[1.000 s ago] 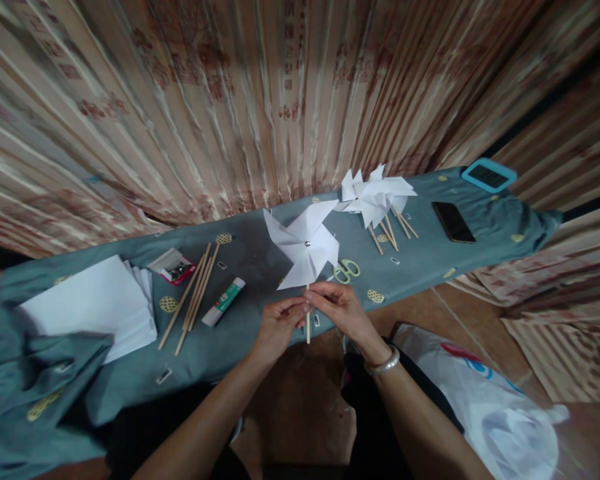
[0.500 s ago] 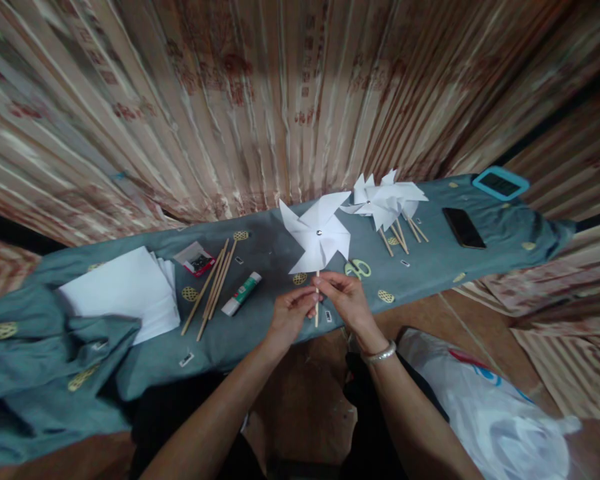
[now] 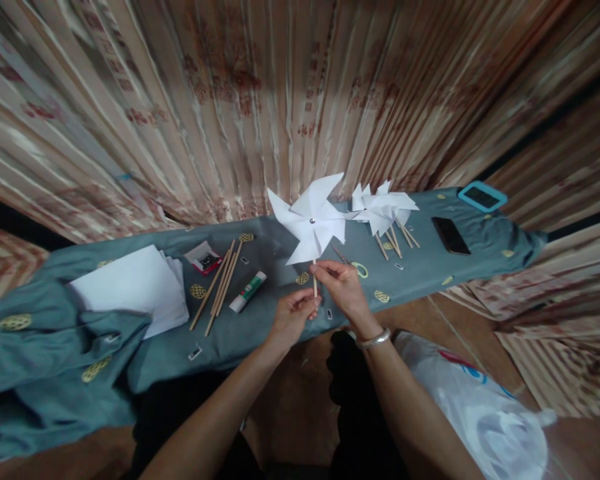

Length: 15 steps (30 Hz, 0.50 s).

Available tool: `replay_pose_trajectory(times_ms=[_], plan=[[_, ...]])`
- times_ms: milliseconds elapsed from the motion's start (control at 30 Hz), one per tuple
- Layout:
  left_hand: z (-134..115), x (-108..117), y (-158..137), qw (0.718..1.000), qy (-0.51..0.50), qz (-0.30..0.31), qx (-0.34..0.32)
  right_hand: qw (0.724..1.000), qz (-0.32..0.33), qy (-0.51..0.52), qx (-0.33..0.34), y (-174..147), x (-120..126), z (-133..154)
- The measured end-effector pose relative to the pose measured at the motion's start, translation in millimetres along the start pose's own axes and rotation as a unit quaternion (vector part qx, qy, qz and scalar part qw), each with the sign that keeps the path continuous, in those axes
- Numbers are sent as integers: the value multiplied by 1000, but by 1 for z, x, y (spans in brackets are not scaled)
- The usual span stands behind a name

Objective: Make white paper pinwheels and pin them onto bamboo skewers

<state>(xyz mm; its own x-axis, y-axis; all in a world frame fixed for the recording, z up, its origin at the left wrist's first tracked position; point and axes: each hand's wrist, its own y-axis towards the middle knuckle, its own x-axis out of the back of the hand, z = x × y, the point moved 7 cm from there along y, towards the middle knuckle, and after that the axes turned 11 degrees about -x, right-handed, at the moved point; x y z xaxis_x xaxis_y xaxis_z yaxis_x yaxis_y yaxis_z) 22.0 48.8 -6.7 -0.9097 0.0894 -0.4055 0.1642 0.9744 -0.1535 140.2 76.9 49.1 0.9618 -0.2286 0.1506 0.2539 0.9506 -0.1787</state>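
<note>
At near right, a white plastic bag (image 3: 475, 400) sits on the floor. A silver bracelet (image 3: 377, 338) is on the right wrist. The left hand (image 3: 294, 317) has its fingers closed about the lower part of a thin stick (image 3: 315, 285); the right hand (image 3: 341, 285) pinches the same stick higher up, just below the paper vanes. The stick carries a white paper pinwheel (image 3: 313, 230), held upright over the middle of the cloth-covered bench (image 3: 420, 277). Left of the hands lie a glue stick (image 3: 249, 291), several wooden sticks (image 3: 223, 287) and a stack of white paper (image 3: 130, 287). Scissors (image 3: 359, 265) lie just beyond the right hand, partly hidden. Farther back, a small open box (image 3: 203, 259) with dark contents lies left; right are a phone (image 3: 451, 235), grouped pinwheels (image 3: 380, 210) and a blue-framed device (image 3: 501, 200). A patterned curtain (image 3: 280, 100) hangs behind.
</note>
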Motion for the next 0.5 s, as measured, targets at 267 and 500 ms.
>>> replay_pose_trajectory(times_ms=[267,500], plan=[[-1,0,-4,1000,2,8,-3,1000,12,-21,-2,-16,5,-8],[8,-1,-8,1000,14,18,16,999,-2,-39,-13,-25,9,-19]])
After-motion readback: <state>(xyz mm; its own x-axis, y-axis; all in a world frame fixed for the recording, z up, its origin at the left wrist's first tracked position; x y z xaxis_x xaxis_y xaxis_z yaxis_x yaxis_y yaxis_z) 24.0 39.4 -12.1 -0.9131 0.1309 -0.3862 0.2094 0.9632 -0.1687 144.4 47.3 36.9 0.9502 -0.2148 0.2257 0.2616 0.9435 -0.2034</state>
